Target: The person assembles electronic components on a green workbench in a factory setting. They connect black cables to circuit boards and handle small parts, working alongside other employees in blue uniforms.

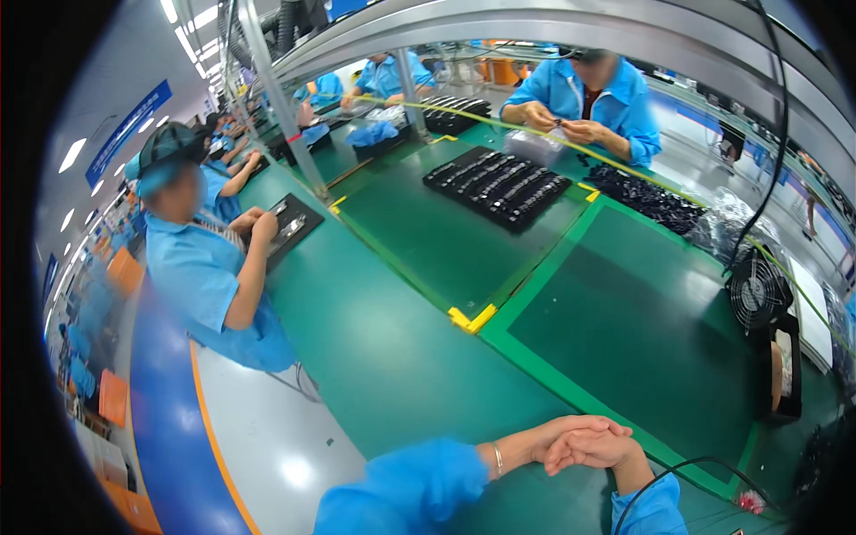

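Clasped together above the green worktop (pixel 392 357) at the lower middle are my two hands. My left hand (pixel 566 430), with a bracelet at its wrist, lies on the upper side, its fingers closed over the other. Beneath it, my right hand (pixel 596 450) curls its fingers around the left. No object shows between them; the palms are hidden. Just beyond is a dark green mat (pixel 642 312) with a bright green border. A thin black cable (pixel 704 460) arcs over my right sleeve.
A black tray (pixel 496 185) with rows of small parts lies ahead. Dark parts (pixel 646 196) are heaped at the far right, near a fan (pixel 759 290) and a black box (pixel 785 370). Co-workers in blue sit left and opposite. A metal frame (pixel 499 40) crosses overhead.
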`<action>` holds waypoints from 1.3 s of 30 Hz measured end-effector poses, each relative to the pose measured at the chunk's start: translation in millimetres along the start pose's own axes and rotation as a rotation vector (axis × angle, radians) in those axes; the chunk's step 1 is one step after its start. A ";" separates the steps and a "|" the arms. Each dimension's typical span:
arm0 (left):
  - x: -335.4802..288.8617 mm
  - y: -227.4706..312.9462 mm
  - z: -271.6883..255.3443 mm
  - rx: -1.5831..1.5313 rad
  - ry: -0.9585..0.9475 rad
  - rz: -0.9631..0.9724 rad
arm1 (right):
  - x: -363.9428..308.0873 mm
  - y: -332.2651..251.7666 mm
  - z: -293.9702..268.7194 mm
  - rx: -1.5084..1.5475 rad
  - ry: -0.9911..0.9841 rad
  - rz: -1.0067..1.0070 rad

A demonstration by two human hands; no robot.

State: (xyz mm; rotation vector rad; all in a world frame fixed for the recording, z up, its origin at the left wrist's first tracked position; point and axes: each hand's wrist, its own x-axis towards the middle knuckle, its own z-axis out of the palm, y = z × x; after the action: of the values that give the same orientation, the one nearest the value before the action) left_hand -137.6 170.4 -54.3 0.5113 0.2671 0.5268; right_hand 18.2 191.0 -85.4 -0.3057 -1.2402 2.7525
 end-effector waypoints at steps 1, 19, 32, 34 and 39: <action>-1.7 2.9 2.9 0.003 0.020 -0.011 | 5.5 2.3 -2.4 0.021 -0.016 -0.015; 3.4 0.4 -5.3 -0.051 0.032 -0.012 | 20.1 2.0 2.4 0.017 -0.059 -0.048; 6.8 -1.7 -8.8 -0.057 -0.015 0.030 | 15.9 -2.4 1.2 0.026 -0.076 -0.006; 3.9 2.3 -3.6 -0.042 -0.017 0.024 | 16.1 2.3 -3.9 0.047 -0.063 -0.003; -4.8 12.1 13.2 -0.011 0.060 -0.014 | 20.5 15.5 -16.8 0.079 -0.052 0.011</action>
State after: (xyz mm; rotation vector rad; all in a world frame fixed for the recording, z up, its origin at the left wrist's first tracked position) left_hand -141.7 171.6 -36.3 0.4832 0.3245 0.5305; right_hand 1.9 196.7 -110.8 -0.2361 -1.1406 2.8273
